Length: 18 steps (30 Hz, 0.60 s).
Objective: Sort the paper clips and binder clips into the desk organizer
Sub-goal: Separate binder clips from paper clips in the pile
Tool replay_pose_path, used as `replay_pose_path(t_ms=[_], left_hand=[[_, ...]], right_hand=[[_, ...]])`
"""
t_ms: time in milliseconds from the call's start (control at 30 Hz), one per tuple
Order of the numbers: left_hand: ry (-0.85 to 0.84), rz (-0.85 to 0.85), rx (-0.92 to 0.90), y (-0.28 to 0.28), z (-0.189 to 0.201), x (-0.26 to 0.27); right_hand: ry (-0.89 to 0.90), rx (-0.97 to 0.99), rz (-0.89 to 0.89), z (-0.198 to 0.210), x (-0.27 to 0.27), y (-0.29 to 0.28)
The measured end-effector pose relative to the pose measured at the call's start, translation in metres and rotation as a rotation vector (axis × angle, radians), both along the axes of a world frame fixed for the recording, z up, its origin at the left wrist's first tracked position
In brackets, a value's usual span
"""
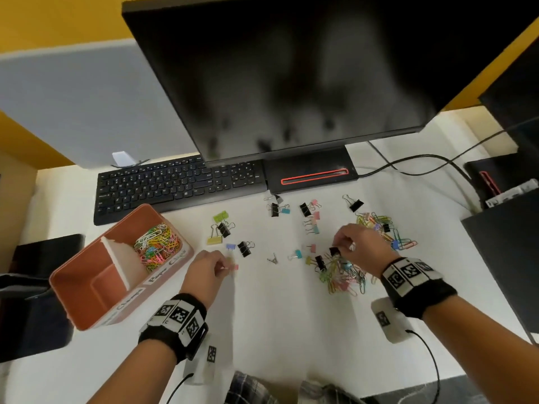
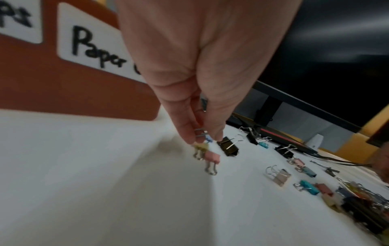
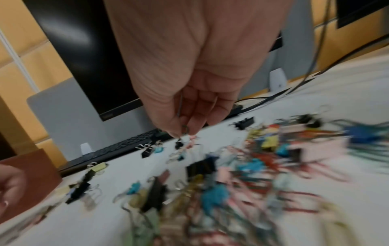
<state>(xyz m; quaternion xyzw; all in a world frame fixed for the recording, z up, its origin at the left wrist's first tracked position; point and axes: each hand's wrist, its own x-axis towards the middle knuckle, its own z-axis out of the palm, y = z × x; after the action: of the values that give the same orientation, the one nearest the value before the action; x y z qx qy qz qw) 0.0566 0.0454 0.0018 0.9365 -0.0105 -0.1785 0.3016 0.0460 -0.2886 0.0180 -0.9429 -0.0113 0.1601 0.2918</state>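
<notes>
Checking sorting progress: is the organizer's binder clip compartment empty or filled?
Empty: the head view shows the binder clip compartment with a bare floor, while the neighbouring compartment holds the paper clips.

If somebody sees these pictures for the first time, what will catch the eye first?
Probably the colourful clips scattered over the white desk in front of the dark monitor. Next, the orange organizer at left, with bright paper clips filling one compartment. Both hands, left and right, pick among them.
</notes>
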Motion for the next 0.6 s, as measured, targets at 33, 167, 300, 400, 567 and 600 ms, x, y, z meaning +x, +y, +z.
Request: replay_pose_path(t_ms=[33, 167, 300, 400, 567, 600], left_hand=[[-0.005, -0.012, 0.005, -0.007, 0.004, 0.003], [-0.019, -0.037, -0.008, -0.044, 0.014, 0.007], [0.037, -0.208, -0.109, -0.097, 0.020, -0.005], [0.126, -0.354, -0.180, -0.136, 0.017, -0.022], [0.288, -0.458, -0.147, -0.179, -0.004, -0.050], [0.300, -0.428, -0.125, -0.182, -0.008, -0.052]], right_hand=[[-0.002, -0.010, 0.000, 0.000, -0.008, -0.012], [0.043, -0.021, -0.053, -0.004, -0.038, -0.056], [0.153, -0.039, 0.009, -0.012, -0.057, -0.083], [0.213, -0.028, 0.115, -0.020, -0.062, -0.090], [0.240, -0.001, 0.214, -0.033, -0.057, -0.081], [0.233, 0.043, 0.179, -0.036, -0.053, -0.080]])
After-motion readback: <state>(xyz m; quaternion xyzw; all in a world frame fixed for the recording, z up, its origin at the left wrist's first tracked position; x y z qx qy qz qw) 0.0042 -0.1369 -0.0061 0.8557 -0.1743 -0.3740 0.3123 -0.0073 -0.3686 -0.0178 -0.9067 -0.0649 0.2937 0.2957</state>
